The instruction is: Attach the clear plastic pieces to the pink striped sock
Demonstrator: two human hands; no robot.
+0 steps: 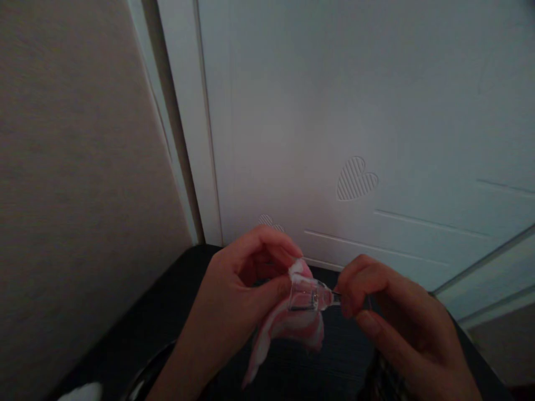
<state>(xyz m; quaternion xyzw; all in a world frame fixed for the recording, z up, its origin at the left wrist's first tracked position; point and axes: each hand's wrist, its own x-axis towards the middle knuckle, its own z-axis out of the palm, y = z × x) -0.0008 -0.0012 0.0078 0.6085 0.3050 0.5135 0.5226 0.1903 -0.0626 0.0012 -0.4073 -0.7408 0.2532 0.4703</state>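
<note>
A pink and white cloth hangs from my left hand, whose thumb and fingers are closed on it. Against the cloth lies a small clear plastic piece, also between the left thumb and fingers, with its narrow end pointing right. My right hand has its fingers curled around the thin tip at that narrow end. A fine strand or rod shows faintly between the right thumb and forefinger; it is too dim to make out.
Below the hands is a dark surface. Behind it stands a white panel with embossed hearts, and a beige wall is at the left. A white object and a dark curved rim show at the lower left.
</note>
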